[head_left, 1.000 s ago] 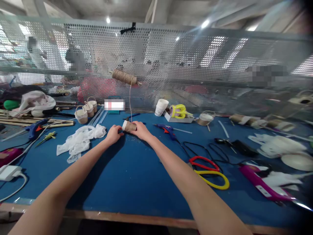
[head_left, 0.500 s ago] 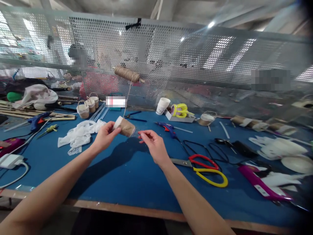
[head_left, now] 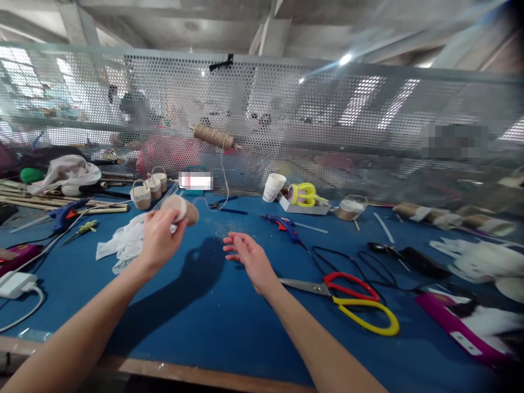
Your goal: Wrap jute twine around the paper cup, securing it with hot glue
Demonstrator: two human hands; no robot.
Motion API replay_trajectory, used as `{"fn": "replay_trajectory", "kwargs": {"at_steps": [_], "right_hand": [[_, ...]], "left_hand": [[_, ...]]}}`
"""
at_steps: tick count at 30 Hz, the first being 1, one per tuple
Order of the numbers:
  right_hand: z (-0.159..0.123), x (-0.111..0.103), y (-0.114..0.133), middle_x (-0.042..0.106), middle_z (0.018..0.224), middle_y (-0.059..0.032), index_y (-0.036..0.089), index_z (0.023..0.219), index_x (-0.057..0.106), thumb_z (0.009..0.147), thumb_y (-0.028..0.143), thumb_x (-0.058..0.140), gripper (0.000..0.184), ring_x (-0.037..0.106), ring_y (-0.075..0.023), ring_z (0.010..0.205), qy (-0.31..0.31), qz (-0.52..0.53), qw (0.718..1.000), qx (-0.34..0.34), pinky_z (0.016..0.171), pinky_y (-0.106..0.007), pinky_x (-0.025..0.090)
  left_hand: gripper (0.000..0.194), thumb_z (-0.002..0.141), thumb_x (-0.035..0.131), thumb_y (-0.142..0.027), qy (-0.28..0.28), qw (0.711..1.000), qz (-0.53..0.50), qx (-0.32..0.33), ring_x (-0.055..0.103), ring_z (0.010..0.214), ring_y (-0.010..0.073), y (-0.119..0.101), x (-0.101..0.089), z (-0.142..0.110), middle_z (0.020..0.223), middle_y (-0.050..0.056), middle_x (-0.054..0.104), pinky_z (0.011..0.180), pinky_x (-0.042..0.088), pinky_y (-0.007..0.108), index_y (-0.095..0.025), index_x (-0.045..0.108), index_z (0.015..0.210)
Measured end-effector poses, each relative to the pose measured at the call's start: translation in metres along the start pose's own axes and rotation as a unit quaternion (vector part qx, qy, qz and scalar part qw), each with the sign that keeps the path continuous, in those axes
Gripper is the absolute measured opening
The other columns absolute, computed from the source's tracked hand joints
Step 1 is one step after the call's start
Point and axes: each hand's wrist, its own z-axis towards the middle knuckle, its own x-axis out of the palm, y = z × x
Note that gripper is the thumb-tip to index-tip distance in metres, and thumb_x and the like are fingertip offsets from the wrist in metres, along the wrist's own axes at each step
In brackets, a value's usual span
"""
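My left hand (head_left: pixel 161 237) is closed around a small paper cup (head_left: pixel 190 214) with a brown wrapped side and a pale rim, tilted above the table. From a twine spool (head_left: pixel 213 136) on the mesh screen, a slack strand of twine (head_left: pixel 226 188) curves down toward the cup; whether it joins the cup is hard to see. My right hand (head_left: pixel 248 259) hovers over the blue tabletop with its fingers apart and nothing in them. Right of it lie large scissors (head_left: pixel 309 286) with one red and one yellow handle. Pliers (head_left: pixel 229 209) rest behind the cup.
Small handled cups (head_left: pixel 141 197) stand at the back left, near crumpled white cloth (head_left: pixel 123 240). A blue glue gun (head_left: pixel 282 225) with a black cord lies right of centre. Stacked white cups (head_left: pixel 273 187) and yellow-handled scissors (head_left: pixel 303 194) are behind it. A purple power strip (head_left: pixel 454 327) lies far right.
My left hand has moved left and turned the cup. My right hand has dropped slightly, its fingers now spread from a pinch. The twine went from taut to slack.
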Motion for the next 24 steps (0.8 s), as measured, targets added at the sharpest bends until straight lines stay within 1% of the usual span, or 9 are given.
{"fn": "replay_trajectory", "kwargs": {"at_steps": [3,4,5,8,11,15,18,22,24], "right_hand": [[-0.003,-0.003,0.003,0.058,0.109,-0.0111,0.019,0.102,0.054,0.076,0.052,0.053,0.042,0.055,-0.0217,0.100,-0.052,-0.050,0.995,-0.072,0.085,-0.037,0.044],[-0.004,-0.005,0.004,0.056,0.113,-0.0104,0.020,0.104,0.054,0.075,0.053,0.054,0.043,0.052,-0.0219,0.105,-0.064,-0.064,0.992,-0.093,0.090,-0.036,0.041],[-0.005,-0.006,0.006,0.056,0.114,-0.0096,0.021,0.104,0.055,0.075,0.053,0.054,0.044,0.050,-0.0222,0.107,-0.067,-0.075,0.989,-0.107,0.092,-0.036,0.039],[-0.010,-0.010,0.011,0.063,0.102,-0.0085,0.020,0.093,0.062,0.078,0.057,0.048,0.043,0.056,-0.0226,0.098,-0.034,-0.097,0.989,-0.107,0.088,-0.037,0.041],[-0.012,-0.008,0.011,0.067,0.089,-0.0091,0.017,0.085,0.066,0.080,0.061,0.039,0.052,0.061,-0.0222,0.086,0.015,-0.096,0.992,-0.078,0.080,-0.037,0.046],[-0.014,-0.004,0.008,0.068,0.091,-0.0094,0.016,0.095,0.065,0.085,0.061,0.026,0.060,0.063,-0.0201,0.087,0.060,-0.082,0.993,-0.061,0.078,-0.035,0.048],[-0.015,-0.006,0.009,0.067,0.090,-0.0086,0.017,0.097,0.063,0.084,0.061,0.032,0.055,0.061,-0.0189,0.085,0.024,-0.120,0.988,-0.090,0.078,-0.034,0.047],[-0.015,-0.009,0.012,0.058,0.070,-0.0023,0.020,0.072,0.060,0.079,0.052,0.051,0.034,0.055,-0.0154,0.069,-0.016,-0.164,0.978,-0.131,0.069,-0.031,0.046],[-0.014,-0.010,0.013,0.053,0.068,-0.0010,0.021,0.064,0.056,0.076,0.046,0.058,0.029,0.053,-0.0147,0.067,-0.030,-0.186,0.970,-0.156,0.067,-0.030,0.046]], "left_hand": [[0.017,0.075,0.053,-0.035,0.123,0.991,-0.057,0.009,0.049,0.056,0.0139,-0.013,-0.002,-0.006,0.058,-0.002,0.052,0.060,0.041,0.027,-0.020,0.053,0.067],[0.018,0.077,0.051,-0.036,0.206,0.967,-0.148,-0.029,0.048,0.055,0.0128,-0.017,-0.003,-0.007,0.059,-0.002,0.051,0.056,0.039,0.024,-0.020,0.054,0.070],[0.020,0.077,0.051,-0.038,0.277,0.928,-0.240,-0.065,0.048,0.056,0.0123,-0.020,-0.003,-0.009,0.060,-0.002,0.052,0.054,0.039,0.023,-0.019,0.054,0.072],[0.020,0.073,0.057,-0.037,0.350,0.834,-0.403,-0.140,0.046,0.058,0.0097,-0.025,-0.003,-0.012,0.063,-0.003,0.051,0.056,0.038,0.021,-0.018,0.054,0.071],[0.022,0.068,0.063,-0.035,0.398,0.785,-0.443,-0.171,0.043,0.057,0.0085,-0.028,0.003,-0.019,0.062,-0.004,0.049,0.056,0.036,0.020,-0.016,0.052,0.069],[0.026,0.067,0.064,-0.037,0.444,0.768,-0.429,-0.170,0.038,0.056,0.0083,-0.031,0.013,-0.030,0.060,-0.004,0.046,0.055,0.032,0.021,-0.014,0.051,0.066],[0.028,0.070,0.061,-0.039,0.468,0.766,-0.412,-0.155,0.035,0.055,0.0081,-0.031,0.017,-0.034,0.059,-0.005,0.041,0.053,0.029,0.021,-0.015,0.048,0.064],[0.027,0.073,0.057,-0.040,0.511,0.754,-0.391,-0.131,0.036,0.056,0.0082,-0.028,0.017,-0.033,0.060,-0.004,0.041,0.053,0.029,0.020,-0.014,0.048,0.067],[0.027,0.074,0.055,-0.040,0.532,0.749,-0.375,-0.120,0.038,0.057,0.0084,-0.026,0.019,-0.033,0.062,-0.004,0.044,0.055,0.032,0.020,-0.014,0.049,0.070]]}}
